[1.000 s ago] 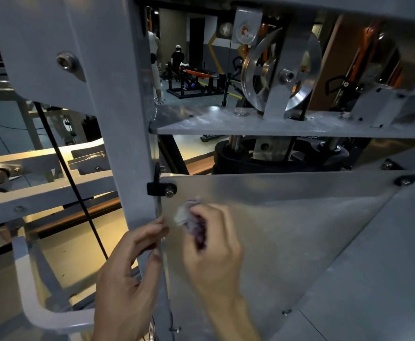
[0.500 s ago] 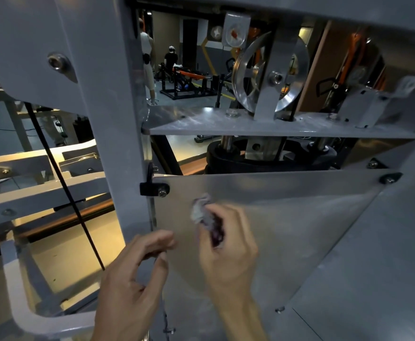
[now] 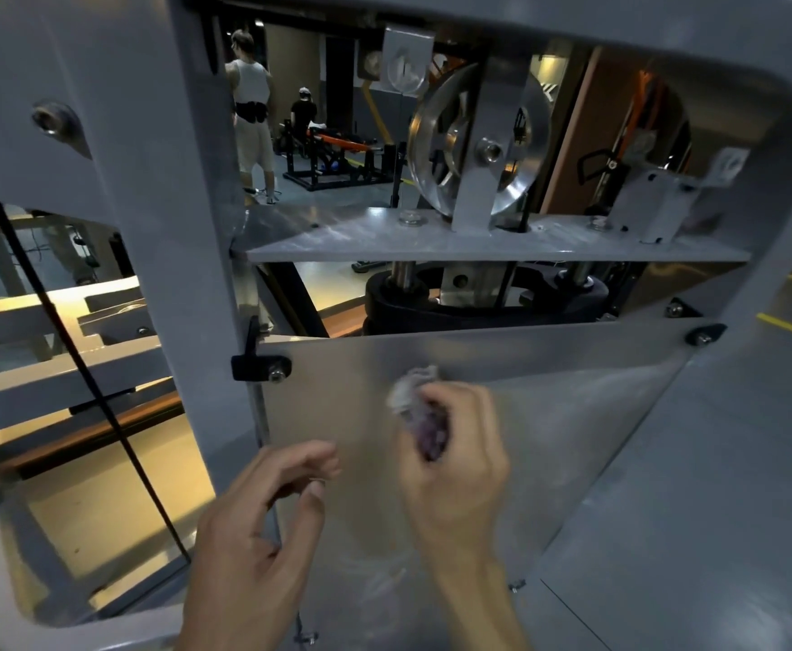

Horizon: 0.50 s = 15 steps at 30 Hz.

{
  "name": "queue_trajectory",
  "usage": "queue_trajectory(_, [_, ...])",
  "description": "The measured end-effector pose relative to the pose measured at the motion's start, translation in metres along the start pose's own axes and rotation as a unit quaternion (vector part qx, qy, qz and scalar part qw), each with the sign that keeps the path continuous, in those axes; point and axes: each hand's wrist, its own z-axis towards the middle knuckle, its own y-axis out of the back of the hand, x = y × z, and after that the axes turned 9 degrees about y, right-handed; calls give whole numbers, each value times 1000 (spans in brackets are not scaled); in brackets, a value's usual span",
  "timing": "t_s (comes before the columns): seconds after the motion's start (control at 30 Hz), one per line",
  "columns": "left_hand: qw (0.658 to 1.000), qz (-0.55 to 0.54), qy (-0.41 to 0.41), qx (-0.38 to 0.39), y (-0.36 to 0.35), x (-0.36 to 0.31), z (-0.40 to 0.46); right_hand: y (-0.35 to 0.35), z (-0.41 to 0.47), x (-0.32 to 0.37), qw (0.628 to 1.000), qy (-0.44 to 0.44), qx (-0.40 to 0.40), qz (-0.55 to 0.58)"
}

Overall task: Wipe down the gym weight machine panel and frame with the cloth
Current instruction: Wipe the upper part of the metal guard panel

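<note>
Head view, right hand: the right hand [image 3: 455, 458] grips a bunched cloth [image 3: 415, 397] against the grey panel [image 3: 549, 415], below its top edge
Head view, left hand: the left hand [image 3: 258, 533] hovers with fingers loosely curled, holding nothing, beside the frame upright [image 3: 187, 256]
Head view, above: a pulley wheel [image 3: 478, 143] stands over the panel

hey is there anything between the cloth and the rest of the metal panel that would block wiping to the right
Nothing visible. The right hand grips the cloth against the panel, and the panel surface to its right is bare up to the corner bolt. The left hand sits to the left, out of that path.
</note>
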Motion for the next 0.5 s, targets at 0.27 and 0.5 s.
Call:
queue_trajectory(0.27, [999, -34, 12, -5, -14, -6, 5, 7, 6, -8, 997, 49, 51, 25])
queue_trajectory(0.5, [999, -47, 10, -16, -36, -12, 4, 20, 15, -30, 1000, 5, -5, -9])
